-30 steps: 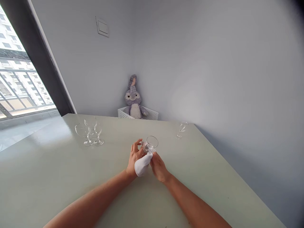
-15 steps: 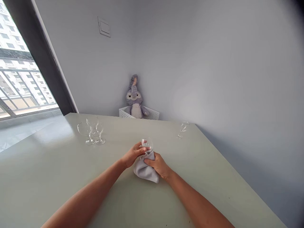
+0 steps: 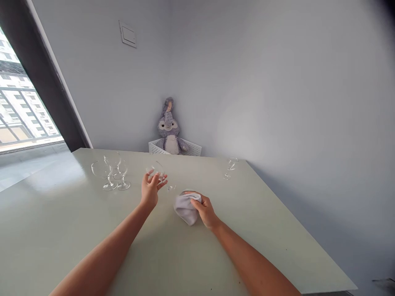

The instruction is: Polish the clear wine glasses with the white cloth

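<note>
My left hand (image 3: 152,188) holds a clear stemmed glass (image 3: 158,167) by its bowl, tilted, with the foot pointing to the right above the table. The fingers curl round it, and part of the glass is blurred. My right hand (image 3: 203,209) grips a folded white cloth (image 3: 187,207) between thumb and fingers, a little to the right of the glass and apart from it. Left of my left hand, three similar glasses stand close together, the front one (image 3: 124,185) nearest to me.
Another stemmed glass (image 3: 227,176) stands near the back right edge of the pale table (image 3: 173,263). Behind the table, a plush rabbit (image 3: 171,144) sits in a white perforated basket (image 3: 195,150). Walls meet in the corner; a window is at the left.
The glass has left the cloth and moved left and away from me in my left hand. My right hand has kept the cloth near the middle. Earlier both hands were together at the glass.
</note>
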The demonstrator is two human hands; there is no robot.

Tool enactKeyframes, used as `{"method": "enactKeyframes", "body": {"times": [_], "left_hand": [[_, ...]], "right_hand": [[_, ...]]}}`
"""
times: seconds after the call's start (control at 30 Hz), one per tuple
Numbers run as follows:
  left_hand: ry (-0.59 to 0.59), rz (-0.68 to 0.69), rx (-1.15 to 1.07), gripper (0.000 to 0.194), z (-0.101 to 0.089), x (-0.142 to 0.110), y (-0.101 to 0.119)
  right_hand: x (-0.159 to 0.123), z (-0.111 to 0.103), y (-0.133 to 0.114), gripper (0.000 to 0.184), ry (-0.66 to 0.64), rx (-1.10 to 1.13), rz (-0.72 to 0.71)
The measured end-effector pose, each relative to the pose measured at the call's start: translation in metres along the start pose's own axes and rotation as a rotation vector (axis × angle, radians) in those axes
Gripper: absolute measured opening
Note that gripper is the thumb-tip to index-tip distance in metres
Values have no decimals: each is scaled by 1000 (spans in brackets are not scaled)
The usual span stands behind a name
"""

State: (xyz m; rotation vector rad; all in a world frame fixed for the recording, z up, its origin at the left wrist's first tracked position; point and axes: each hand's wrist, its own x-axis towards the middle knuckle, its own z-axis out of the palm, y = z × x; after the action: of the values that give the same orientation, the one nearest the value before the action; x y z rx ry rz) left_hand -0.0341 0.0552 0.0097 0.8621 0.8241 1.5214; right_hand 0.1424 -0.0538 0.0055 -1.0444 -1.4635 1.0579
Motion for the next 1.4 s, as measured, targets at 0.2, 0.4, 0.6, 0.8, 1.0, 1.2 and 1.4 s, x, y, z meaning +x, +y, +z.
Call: {"method": "enactKeyframes", "body": {"times": [0.2,0.4,0.6,0.8,1.0,1.2,1.4], "left_hand": [[43,253,124,42,-4,-1,-1],[-396,284,277,46,16,-42,-28],[-659,499,612,57,20,-61,-36],[-453,477,949,53,9,-39,-42],[-284,156,861,37,4,-23,-50],[-274,89,724,36,4,-23,-48],[-243,92,715,35,2,-19,-51]], "right_hand": [[-3,2,-1,41,-48,-560,-134],[5,2,15,35,314,-767,-184],[8,1,28,23,212,-729,-112],[38,-57,42,26,430,-624,120],[69,-116,55,29,606,-604,250],[93,-139,68,26,708,-607,313],[100,-146,68,23,808,-550,327]]}}
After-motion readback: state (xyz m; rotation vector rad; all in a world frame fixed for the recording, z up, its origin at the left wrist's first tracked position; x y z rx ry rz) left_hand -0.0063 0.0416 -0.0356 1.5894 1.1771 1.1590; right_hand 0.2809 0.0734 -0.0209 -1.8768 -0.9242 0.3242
